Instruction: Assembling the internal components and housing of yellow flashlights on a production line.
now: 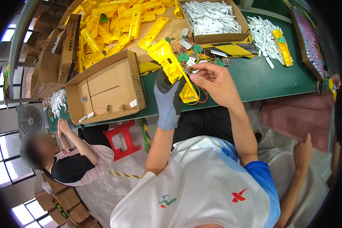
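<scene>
My left hand [168,100], in a grey and black glove, grips a long yellow plastic housing [167,59] with its hollow inner side showing. Bare, my right hand [219,85] is pinched at the housing's right side. A small dark part shows at its fingertips, too small to name. Thin red and yellow wires [205,97] loop below them, beside the housing. Just beyond my hands lie green circuit boards [183,57] with tangled wires and small white pieces. Another yellow housing [154,33] rests on cardboard beyond my left hand.
A shallow cardboard box [102,81] with a few wired parts stands left. Yellow housings [135,19] are heaped behind it. White parts fill a box [247,32] at the back; more white parts [263,38] lie right on the green table [254,87]. Other people [78,161] sit on both sides.
</scene>
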{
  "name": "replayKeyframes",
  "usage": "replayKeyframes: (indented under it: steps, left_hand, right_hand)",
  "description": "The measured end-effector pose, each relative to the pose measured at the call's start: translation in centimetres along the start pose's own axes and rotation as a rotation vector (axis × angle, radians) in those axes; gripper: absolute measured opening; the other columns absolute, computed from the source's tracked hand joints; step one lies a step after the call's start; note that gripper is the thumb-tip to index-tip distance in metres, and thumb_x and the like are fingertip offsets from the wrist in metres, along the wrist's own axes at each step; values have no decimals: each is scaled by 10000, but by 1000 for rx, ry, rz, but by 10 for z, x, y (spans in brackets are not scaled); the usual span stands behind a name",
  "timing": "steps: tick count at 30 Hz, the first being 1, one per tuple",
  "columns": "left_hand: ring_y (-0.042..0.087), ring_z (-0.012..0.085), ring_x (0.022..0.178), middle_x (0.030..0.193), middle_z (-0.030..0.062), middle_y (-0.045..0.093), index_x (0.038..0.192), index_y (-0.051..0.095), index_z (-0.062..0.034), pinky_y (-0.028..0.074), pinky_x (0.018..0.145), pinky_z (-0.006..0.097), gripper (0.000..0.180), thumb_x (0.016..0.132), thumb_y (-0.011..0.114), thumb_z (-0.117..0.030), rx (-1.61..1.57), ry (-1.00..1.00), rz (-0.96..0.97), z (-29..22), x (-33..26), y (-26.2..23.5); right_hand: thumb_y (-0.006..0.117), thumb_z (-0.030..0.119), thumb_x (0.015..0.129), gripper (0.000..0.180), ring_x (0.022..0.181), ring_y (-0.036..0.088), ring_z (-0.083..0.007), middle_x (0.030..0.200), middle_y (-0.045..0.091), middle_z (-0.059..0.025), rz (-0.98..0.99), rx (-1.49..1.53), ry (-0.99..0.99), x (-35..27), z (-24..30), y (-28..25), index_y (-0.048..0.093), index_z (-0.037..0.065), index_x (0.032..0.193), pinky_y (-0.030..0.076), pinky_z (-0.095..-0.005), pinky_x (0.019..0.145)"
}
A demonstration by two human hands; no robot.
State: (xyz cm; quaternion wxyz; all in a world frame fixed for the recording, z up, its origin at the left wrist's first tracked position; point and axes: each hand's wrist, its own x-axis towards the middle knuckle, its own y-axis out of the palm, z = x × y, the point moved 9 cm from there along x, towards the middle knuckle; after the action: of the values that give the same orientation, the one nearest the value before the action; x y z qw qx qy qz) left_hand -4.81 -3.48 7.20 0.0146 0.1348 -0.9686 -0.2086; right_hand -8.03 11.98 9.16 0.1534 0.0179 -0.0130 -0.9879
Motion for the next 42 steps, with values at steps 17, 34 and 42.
replayKeyframes:
  steps: [17,34,42]
  left_hand:
    - [667,255,778,1050,148,620,1397,332,-81,580,690,364,563,893,564,12,153,99,-137,-1,1,-48]
    - [530,366,969,1072,171,510,1105,544,-36,463,833,449,642,539,830,-130,1039,916,109,-69,-30,-28]
    - [560,348,967,1100,120,565,1105,574,-102,494,808,432,643,498,785,-77,1165,916,502,-52,-27,22]
  right_hand:
    - [681,82,871,353,728,597,-63,842,668,-29,18,422,-99,7,-8,-21,581,2,1200,486,-211,681]
    - [663,117,862,241,594,576,-44,695,659,-7,-146,100,66,1,-19,-5,688,46,1091,439,-190,510]
    - [679,202,878,273,638,634,-77,770,697,-67,46,189,93,5,-14,11,698,-42,1001,516,-201,546]
